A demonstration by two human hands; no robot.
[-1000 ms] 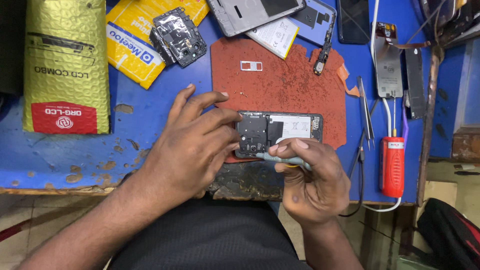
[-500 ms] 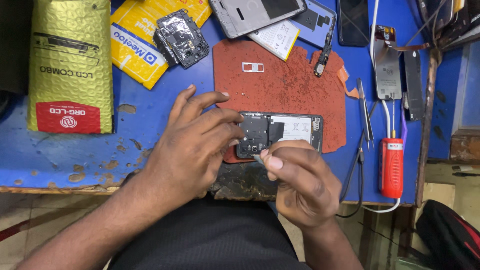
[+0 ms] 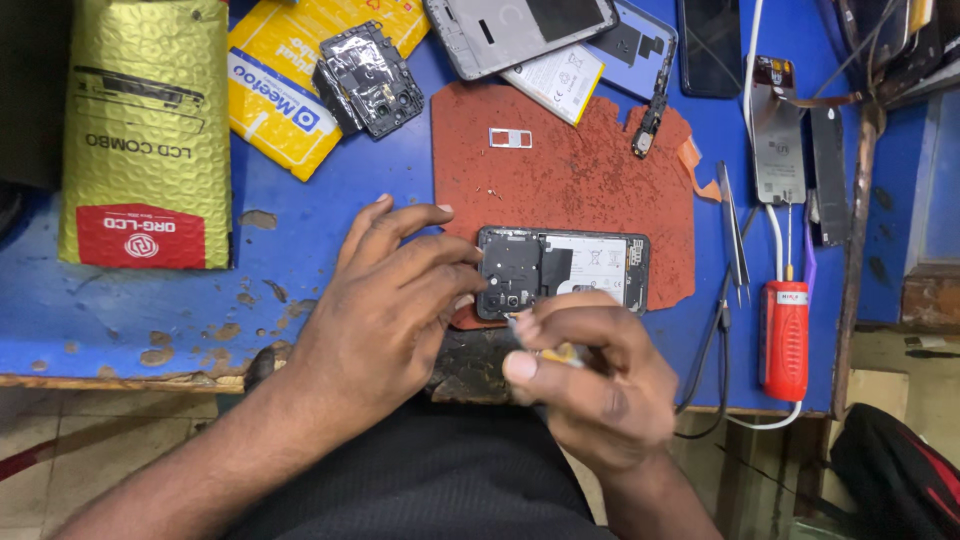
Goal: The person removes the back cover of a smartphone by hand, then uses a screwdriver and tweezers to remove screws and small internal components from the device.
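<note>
Rust-red mat (image 3: 580,180) on the blue bench (image 3: 150,310), opened phone (image 3: 562,271) lying back-off at its near edge; left hand (image 3: 385,305) spreads loose fingers against the phone's left end, right hand (image 3: 590,380) pinches a small screwdriver (image 3: 545,345) at its lower edge; gold padded pouch (image 3: 145,130) sits far left

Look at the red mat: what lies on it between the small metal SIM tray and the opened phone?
Nothing: in the head view the mat is bare between the SIM tray and the phone.
</note>
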